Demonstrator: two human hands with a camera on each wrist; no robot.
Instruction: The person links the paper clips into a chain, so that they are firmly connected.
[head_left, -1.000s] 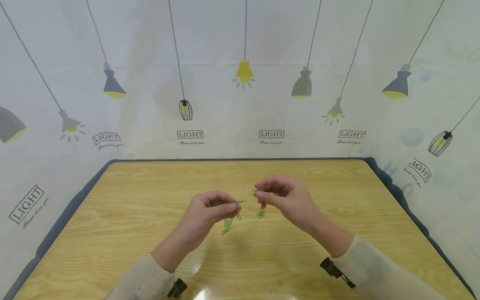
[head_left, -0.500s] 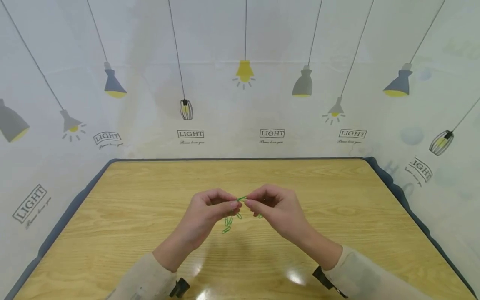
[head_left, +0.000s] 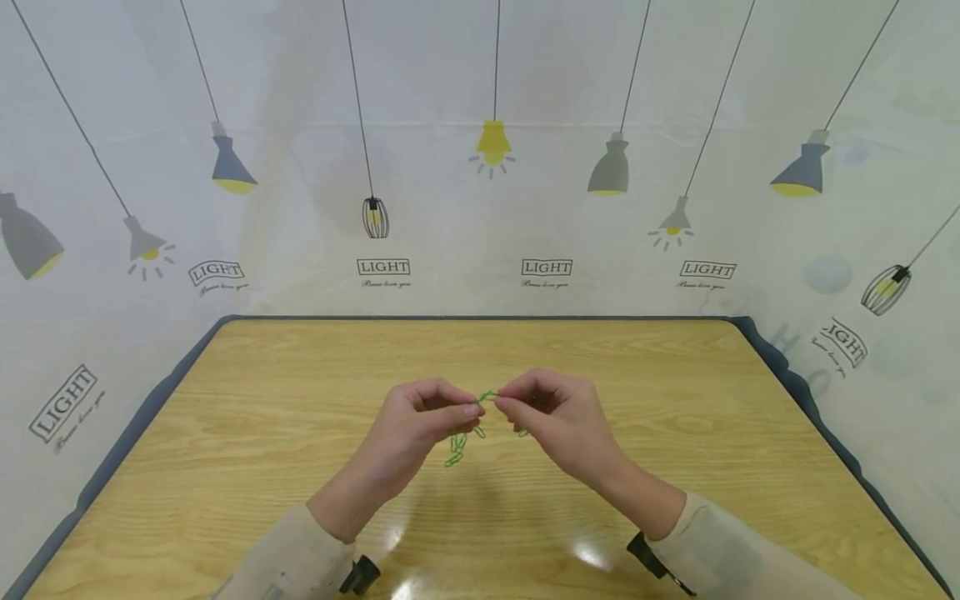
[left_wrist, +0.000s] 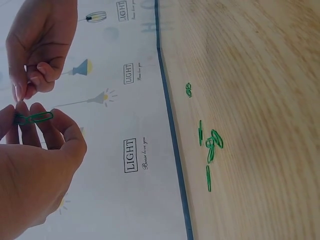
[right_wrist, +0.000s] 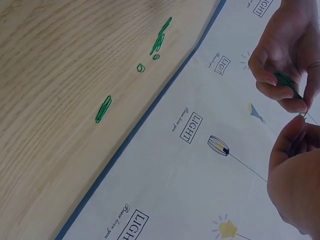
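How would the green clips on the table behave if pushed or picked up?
The green clips look like thin bent wire, so each is probably light and fairly stiff. Lying flat on the table, they'd likely slide rather than roll. Some are bunched, so they might snag.

On the white backdrop (head_left: 435, 179) in front of you, you can read "LIGHT" inside thin black boxes (head_left: 383, 267); on the rightmost box (head_left: 843, 343) in your head view, only "IGHT" comes through. Under the boxes runs a line of script (head_left: 386, 284) ending in "love you", its first word too small for you to be sure of. You also have a faint, pale "H" (head_left: 785, 337) at the right. Both your wrist views show the "LIGHT" boxes too.
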